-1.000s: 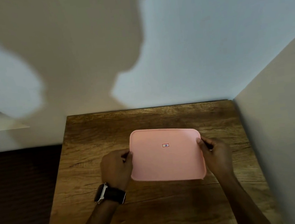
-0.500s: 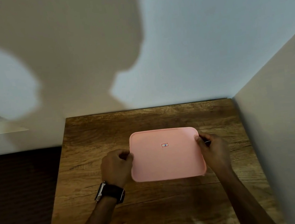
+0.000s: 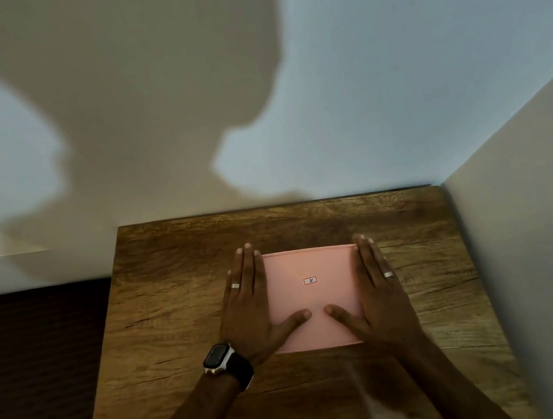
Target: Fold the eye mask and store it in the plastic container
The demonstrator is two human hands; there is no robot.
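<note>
A pink plastic container lid (image 3: 309, 262) with a small red-framed sticker lies flat on the wooden table (image 3: 174, 290), slightly right of centre. My left hand (image 3: 249, 310) rests palm down on the lid's left edge, fingers straight and pointing away from me. My right hand (image 3: 381, 297) lies the same way on the right edge. Both thumbs point inward across the lid's near half. The container body under the lid is hidden. No eye mask is in view.
A pale wall (image 3: 533, 266) runs close along the table's right edge, and another wall stands behind the table's far edge. Dark floor (image 3: 39, 374) lies to the left. A black watch (image 3: 220, 357) sits on my left wrist.
Both hands held the lid by its side edges with curled fingers. They have let go and now lie flat on top of it, and the lid sits lower and level.
</note>
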